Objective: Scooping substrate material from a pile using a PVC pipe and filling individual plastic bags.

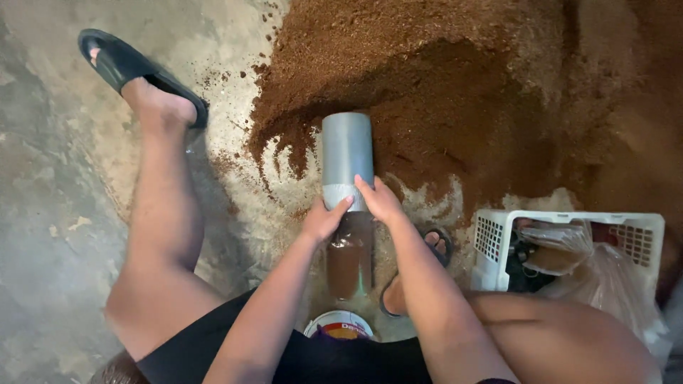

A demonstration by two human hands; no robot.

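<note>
Both hands, left hand (324,219) and right hand (379,200), are gripping a grey pipe (347,158) (upright-looking) at the brown soil heap's (462,92) edge, above a filled plastic bag (348,257).

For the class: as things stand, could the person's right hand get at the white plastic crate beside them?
Probably yes: the white crate sits just beside the right forearm with nothing between, but the right hand is now on the grey pipe and would have to let go.

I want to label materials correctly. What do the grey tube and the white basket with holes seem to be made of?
The grey tube: probably plastic pipe, perhaps metal; smooth, dull sheen with soft highlights. The white basket with holes: almost surely moulded plastic; a regular grid of small holes and thick rounded rim.
</note>
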